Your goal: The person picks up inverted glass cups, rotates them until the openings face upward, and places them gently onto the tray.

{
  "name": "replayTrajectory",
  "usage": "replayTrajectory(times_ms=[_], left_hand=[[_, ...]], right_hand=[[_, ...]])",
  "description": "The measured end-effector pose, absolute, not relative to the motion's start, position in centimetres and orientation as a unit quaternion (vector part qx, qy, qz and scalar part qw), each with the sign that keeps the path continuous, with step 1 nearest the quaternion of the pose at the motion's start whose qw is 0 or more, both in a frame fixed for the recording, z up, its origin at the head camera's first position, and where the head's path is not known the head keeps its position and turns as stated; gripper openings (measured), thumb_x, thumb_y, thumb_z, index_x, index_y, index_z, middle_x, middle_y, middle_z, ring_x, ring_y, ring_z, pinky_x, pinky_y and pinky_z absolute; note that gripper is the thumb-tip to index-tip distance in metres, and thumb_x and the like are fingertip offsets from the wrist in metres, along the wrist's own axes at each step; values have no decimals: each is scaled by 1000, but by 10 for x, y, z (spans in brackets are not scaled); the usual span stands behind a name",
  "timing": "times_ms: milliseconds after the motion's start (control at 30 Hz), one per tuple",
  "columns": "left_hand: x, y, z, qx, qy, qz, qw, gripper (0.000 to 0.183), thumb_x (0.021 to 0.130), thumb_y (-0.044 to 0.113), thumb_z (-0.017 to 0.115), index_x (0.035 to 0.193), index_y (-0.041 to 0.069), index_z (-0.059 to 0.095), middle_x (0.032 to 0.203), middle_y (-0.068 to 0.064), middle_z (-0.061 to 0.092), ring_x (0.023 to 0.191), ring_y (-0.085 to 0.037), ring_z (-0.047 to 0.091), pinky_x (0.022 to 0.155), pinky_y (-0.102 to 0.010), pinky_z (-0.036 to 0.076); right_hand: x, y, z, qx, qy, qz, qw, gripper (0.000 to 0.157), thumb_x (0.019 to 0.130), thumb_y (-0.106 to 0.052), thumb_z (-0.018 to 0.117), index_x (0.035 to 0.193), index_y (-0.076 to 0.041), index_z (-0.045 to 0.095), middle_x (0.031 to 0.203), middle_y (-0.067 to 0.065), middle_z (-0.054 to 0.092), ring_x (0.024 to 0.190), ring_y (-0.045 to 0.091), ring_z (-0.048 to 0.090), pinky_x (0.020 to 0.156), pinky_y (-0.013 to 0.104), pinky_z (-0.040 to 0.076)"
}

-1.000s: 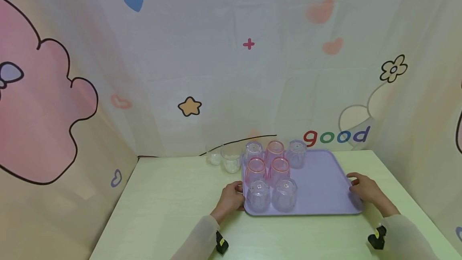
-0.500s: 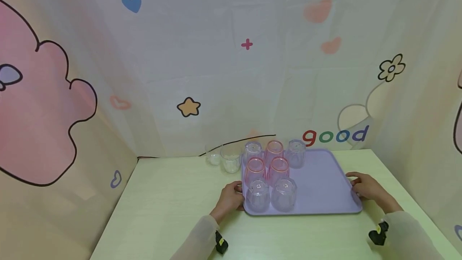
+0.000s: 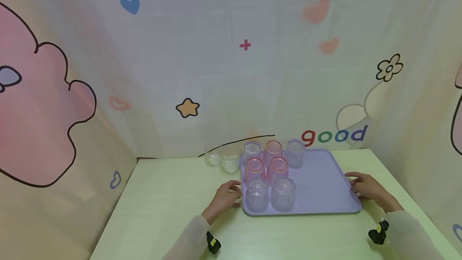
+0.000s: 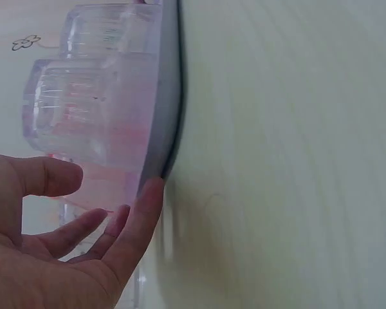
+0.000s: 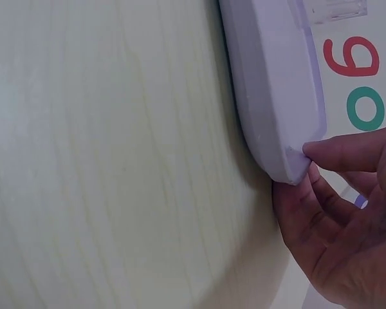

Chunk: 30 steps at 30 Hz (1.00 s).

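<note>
A lavender tray (image 3: 321,183) lies on the table with several upside-down glasses on its left half. Two clear glasses, one of them this clear glass (image 3: 283,196), stand at its front; behind are pink glasses such as this pink glass (image 3: 278,169), and more clear ones at the back. My left hand (image 3: 223,198) is beside the tray's left edge with its fingers spread and relaxed; a fingertip is at the rim in the left wrist view. On the right, my right hand (image 3: 366,187) pinches the tray's edge (image 5: 289,154), thumb on the rim and fingers beneath.
Just left of the tray's back corner, a clear glass (image 3: 229,163) and a smaller clear glass (image 3: 213,157) stand on the pale wooden table (image 3: 173,196). A printed cloth backdrop (image 3: 216,71) rises behind the table and along both sides.
My left hand has loosened its grip on the tray's left edge and drawn slightly left. My right hand stays on the tray, and the glasses keep their places on it.
</note>
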<state>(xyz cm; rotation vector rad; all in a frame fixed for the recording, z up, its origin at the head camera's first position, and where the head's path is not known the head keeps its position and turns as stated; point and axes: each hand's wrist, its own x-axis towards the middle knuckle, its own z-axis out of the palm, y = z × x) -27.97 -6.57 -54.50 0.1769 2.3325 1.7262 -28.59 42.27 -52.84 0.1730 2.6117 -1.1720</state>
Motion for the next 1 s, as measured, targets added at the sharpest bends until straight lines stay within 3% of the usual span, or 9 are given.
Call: replayTrajectory(times_ms=[233, 367, 567, 833, 1000], left_hand=[[-279, -74, -531, 90, 804, 584, 69, 42, 92, 8, 60, 131, -4, 53, 117, -23, 60, 98, -26, 66, 75, -35, 62], [-278, -78, -522, 107, 819, 564, 29, 41, 90, 10, 62, 130, 0, 56, 122, -24, 61, 107, -30, 66, 80, -33, 61], [-279, -86, -506, 127, 840, 526, -36, 37, 92, 13, 64, 128, 9, 59, 124, -15, 64, 117, -32, 61, 95, -47, 55], [-287, -97, -486, 153, 861, 473, -105, 46, 90, 12, 64, 135, 7, 54, 130, -14, 59, 122, -32, 57, 92, -45, 56], [-292, -101, -477, 179, 908, 352, -140, 56, 89, 20, 67, 141, 14, 49, 140, -11, 51, 130, -32, 49, 97, -50, 52]], right_hand=[[-287, 423, -529, 62, 900, -408, 138, 61, 87, -2, 55, 143, 10, 33, 116, 29, 52, 91, 24, 56, 72, 34, 59], [-287, 423, -529, 63, 900, -407, 140, 61, 88, -3, 55, 143, 9, 32, 119, 31, 51, 93, 25, 56, 73, 34, 59], [-286, 424, -528, 57, 897, -416, 138, 62, 87, -3, 55, 143, 11, 32, 118, 31, 52, 92, 23, 57, 72, 34, 59], [-287, 425, -530, 61, 894, -422, 137, 62, 87, -2, 55, 143, 10, 33, 118, 31, 52, 90, 20, 57, 71, 32, 58], [-288, 425, -531, 63, 893, -422, 139, 62, 87, -2, 55, 144, 10, 32, 119, 31, 52, 91, 21, 57, 71, 32, 58]])
